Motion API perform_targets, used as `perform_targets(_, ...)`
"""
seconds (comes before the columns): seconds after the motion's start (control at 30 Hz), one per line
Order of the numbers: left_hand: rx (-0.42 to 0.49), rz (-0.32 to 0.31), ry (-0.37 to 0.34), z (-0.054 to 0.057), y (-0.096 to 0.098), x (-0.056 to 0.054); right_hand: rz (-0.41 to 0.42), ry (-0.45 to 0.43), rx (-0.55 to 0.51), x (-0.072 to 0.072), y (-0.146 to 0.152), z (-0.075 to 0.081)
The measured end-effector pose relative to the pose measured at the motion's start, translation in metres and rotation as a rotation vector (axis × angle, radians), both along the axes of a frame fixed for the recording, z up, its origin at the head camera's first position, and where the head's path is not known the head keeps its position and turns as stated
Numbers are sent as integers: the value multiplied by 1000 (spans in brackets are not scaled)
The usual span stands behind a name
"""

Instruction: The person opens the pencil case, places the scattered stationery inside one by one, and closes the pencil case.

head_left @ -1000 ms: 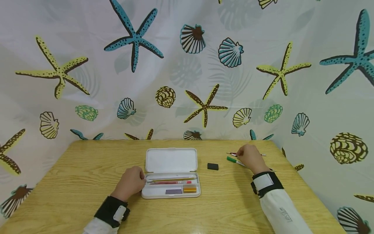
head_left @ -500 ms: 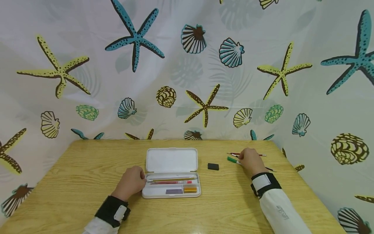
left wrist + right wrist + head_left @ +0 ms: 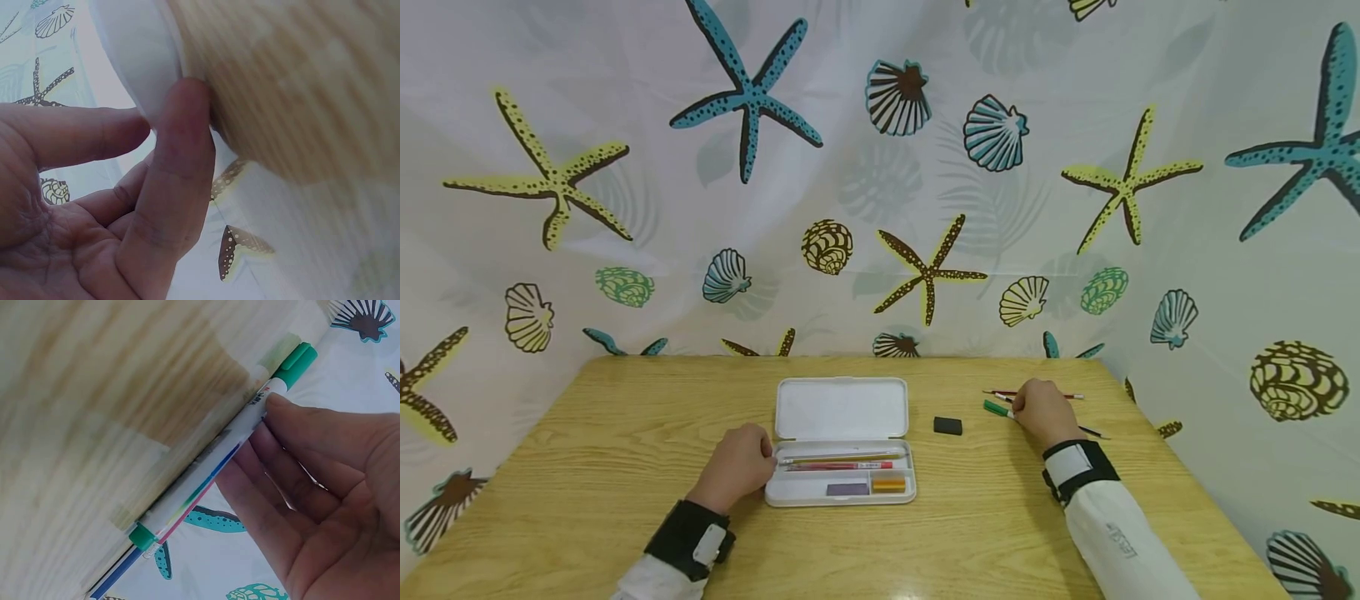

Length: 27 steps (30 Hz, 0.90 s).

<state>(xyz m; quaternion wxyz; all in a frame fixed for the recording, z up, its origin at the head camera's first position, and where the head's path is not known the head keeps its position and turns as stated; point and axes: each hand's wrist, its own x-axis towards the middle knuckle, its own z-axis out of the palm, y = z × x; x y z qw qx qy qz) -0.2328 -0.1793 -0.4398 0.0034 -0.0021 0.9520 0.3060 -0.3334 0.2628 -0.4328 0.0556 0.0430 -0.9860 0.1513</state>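
Observation:
A white pencil case [image 3: 841, 408] lies with its lid laid back on the table, holding pencils [image 3: 842, 457], a purple strip [image 3: 847, 489] and an orange block [image 3: 888, 484]. My left hand [image 3: 735, 468] pinches the case's left end; in the left wrist view, thumb and index finger [image 3: 178, 144] meet at its white wall. Over at the right, my right hand [image 3: 1047, 412] grips a white marker with a green cap [image 3: 215, 462], thumb on one side and fingers on the other. The marker lies along the tabletop. Thin pencils [image 3: 1075, 397] lie around that hand, partly covered by it.
A black eraser [image 3: 947, 426] sits between the case and the right hand. The wooden table [image 3: 647, 433] ends at a hanging cloth [image 3: 820, 317] printed with starfish and shells, behind and to the right.
My right hand has shifted slightly down from the thin pencils onto the green-capped marker and taken hold of it. The left hand has stayed at the case.

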Motion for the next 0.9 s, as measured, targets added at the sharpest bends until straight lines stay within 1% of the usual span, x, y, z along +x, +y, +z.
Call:
perform_targets(0.27,-5,-4,10,-1,0,0,-19,-15,14,1,-2,0)
perform_targets(0.53,-2,-8,3,0,1,1,-14,-19,19,2,-2,0)
perform_targets(0.77,7,12,-28,1,1,0,-5,-10,25,5,-5,6)
perform_targets(0.9,3,6,-22,1,1,0,4,8,25,7,-7,9)
